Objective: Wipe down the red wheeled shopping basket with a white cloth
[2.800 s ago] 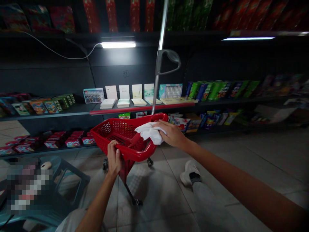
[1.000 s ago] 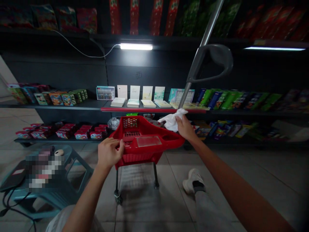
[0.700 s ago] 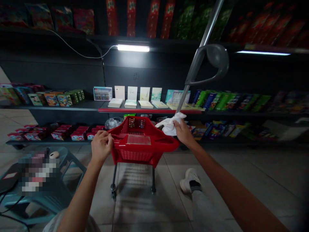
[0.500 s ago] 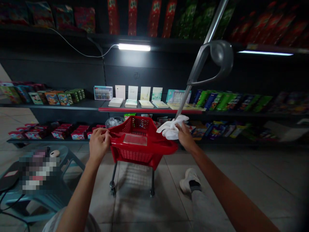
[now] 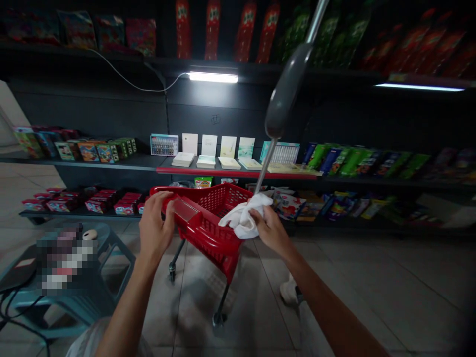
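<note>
Head view: right grip [image 5: 273,229] holds white cloth [image 5: 246,217]; panel [image 5: 187,211] on red cart [image 5: 212,239] unreadable.

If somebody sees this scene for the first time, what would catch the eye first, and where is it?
Probably the red shopping cart, in the middle of the view, with the left hand on it. Next might be the white cloth held in the right hand, and the glowing tube lamp higher up, above the upright booklets.
</note>
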A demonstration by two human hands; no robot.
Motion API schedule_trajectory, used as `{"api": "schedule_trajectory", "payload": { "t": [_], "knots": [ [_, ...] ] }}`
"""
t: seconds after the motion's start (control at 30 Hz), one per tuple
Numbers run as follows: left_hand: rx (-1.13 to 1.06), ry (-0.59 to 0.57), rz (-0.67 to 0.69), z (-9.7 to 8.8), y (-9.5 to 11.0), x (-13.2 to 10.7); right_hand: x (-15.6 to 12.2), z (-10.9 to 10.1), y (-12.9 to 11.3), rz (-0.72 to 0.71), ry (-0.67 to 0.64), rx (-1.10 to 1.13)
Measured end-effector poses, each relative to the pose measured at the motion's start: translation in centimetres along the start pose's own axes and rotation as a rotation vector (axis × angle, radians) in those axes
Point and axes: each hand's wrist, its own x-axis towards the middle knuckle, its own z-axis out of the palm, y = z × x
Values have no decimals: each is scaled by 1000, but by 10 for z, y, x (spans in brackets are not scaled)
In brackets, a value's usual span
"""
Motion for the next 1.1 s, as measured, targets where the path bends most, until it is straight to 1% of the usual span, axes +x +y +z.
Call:
{"api": "schedule_trajectory", "payload": {
  "t": [0.07, 0.13, 0.17, 0.23, 0.3, 0.37, 0.47, 0.57, 0.67, 0.73, 0.8, 0.9, 1.0, 1.1],
  "knots": [
    [-5, -148, 110, -6, 35, -6, 3, 17, -12, -2, -20, 43],
    [71, -278, 169, -7, 62, -14, 8, 35, -21, -5, -40, 92],
    [121, -332, 188, -5, 70, -18, 9, 45, -23, -7, -51, 113],
    [246, -411, 224, 3, 75, -26, 11, 65, -25, -2, -86, 152],
    [362, -421, 241, 13, 64, -29, 9, 86, -21, 7, -121, 188],
    [411, -386, 231, 23, 46, -27, 7, 105, -14, 5, -135, 209],
    [373, -365, 230, 31, 17, -19, 5, 126, -6, -22, -119, 174],
    [324, -340, 232, 33, -2, -11, 8, 135, -2, -54, -100, 83],
    [290, -323, 242, 34, -15, -8, 9, 134, 8, -77, -133, -27],
    [281, -299, 220, 34, -25, -8, 6, 127, 23, -70, -173, -123],
    [292, -267, 176, 33, -36, -8, 1, 117, 48, -55, -203, -225],
    [324, -250, 121, 28, -55, -7, -7, 96, 92, -46, -229, -333],
    [326, -262, 69, 20, -71, -4, -11, 70, 136, -34, -262, -403],
    [317, -259, -6, 14, -81, -1, -16, 40, 173, -12, -285, -446]
  ]
}}
